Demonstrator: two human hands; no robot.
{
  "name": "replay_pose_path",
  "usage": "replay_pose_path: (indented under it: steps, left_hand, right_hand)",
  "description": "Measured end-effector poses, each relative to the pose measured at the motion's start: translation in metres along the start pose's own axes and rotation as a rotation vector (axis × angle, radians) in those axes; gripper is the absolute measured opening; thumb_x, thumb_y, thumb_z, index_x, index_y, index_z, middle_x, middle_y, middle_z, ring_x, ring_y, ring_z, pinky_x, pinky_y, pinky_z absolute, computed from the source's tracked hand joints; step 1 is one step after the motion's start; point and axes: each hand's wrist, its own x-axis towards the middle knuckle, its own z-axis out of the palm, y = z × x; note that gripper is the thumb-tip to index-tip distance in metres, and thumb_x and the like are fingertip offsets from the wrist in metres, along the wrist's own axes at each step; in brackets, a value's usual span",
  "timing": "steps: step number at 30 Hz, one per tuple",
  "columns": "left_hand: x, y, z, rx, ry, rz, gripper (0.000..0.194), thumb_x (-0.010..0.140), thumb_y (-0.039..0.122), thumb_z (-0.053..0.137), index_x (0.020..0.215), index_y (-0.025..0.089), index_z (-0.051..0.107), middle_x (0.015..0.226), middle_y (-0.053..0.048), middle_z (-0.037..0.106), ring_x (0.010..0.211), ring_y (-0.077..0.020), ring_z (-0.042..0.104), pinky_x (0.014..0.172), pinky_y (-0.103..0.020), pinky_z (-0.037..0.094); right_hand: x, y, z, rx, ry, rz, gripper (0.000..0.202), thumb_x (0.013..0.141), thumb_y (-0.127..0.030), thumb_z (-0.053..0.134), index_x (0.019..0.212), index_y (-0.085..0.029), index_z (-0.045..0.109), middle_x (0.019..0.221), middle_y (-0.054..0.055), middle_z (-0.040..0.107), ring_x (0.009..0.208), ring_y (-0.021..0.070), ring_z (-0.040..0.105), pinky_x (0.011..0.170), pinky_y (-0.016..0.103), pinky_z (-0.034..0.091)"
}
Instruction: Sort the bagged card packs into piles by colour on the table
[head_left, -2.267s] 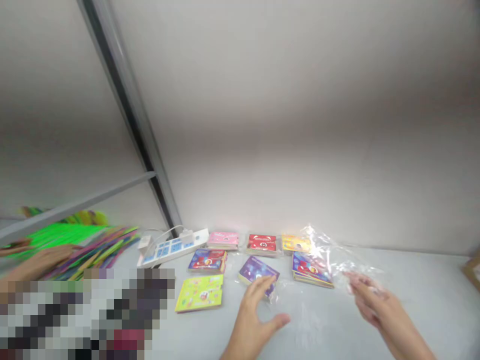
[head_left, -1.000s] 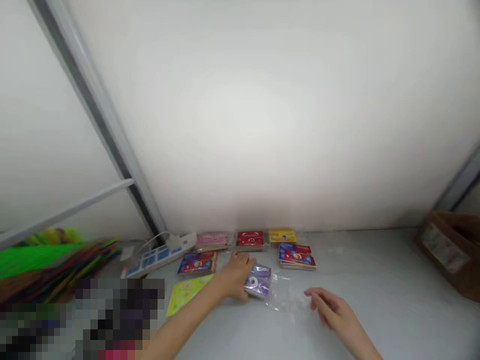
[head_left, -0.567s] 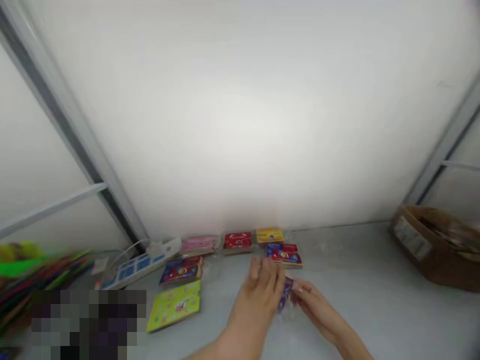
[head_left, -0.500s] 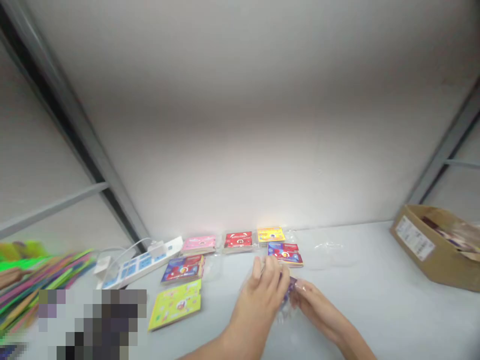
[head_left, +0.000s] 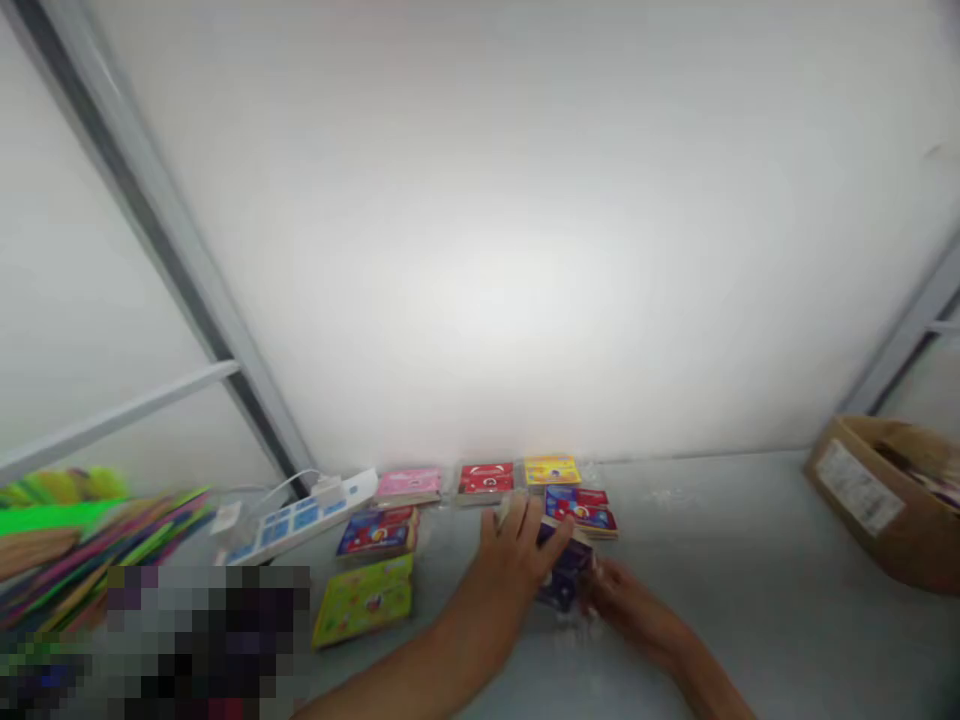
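Observation:
A dark purple packet [head_left: 562, 580] in clear plastic lies between my two hands, low in the middle of the view. My left hand [head_left: 514, 555] rests over its left side with the fingers spread. At its right edge, my right hand [head_left: 619, 600] pinches the clear wrapping. Just behind the packet is a blue and red packet [head_left: 581, 510]. Farther back stand in a row a pink packet [head_left: 409, 486], a red packet [head_left: 486, 480] and a yellow packet [head_left: 552, 470]. Another blue and red packet [head_left: 379, 532] and a yellow-green packet [head_left: 365, 600] lie left of my hands.
A white power strip [head_left: 304, 518] with plugs and cables lies at the left, beside a pile of colourful strips [head_left: 112, 560]. An open cardboard box [head_left: 892, 500] stands at the right. A pale wall [head_left: 510, 250] rises behind the table.
My left hand has moved slightly left and its fingers have spread, so more of the purple packet shows. The whole view has shifted a little.

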Motion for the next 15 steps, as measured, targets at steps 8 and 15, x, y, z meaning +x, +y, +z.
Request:
replay_pose_path:
  steps: [8,15]
  left_hand:
    - [-0.010,-0.007,-0.002,-0.258,-0.165,0.027,0.083,0.068,0.014,0.063,0.138,0.022,0.018,0.133,-0.012,0.038,0.122,-0.0320,0.032,0.095,-0.045,0.034]
    - [-0.018,-0.022,0.012,-0.502,-0.175,0.009,0.085,0.067,0.022,0.069,0.137,0.026,0.021,0.123,-0.009,0.045,0.111,-0.0243,0.044,0.092,-0.034,0.039]
  right_hand:
    - [0.002,-0.010,0.006,-0.123,0.056,-0.010,0.030,0.072,-0.048,0.061,0.080,-0.020,0.066,0.065,-0.001,0.061,0.055,0.0109,0.047,0.054,0.022,0.035]
    - [-0.004,-0.019,-0.003,-0.272,0.184,0.044,0.041,0.063,-0.056,0.064,0.056,-0.016,0.060,0.041,-0.005,0.045,0.038,0.0060,0.030,0.039,0.020,0.018]
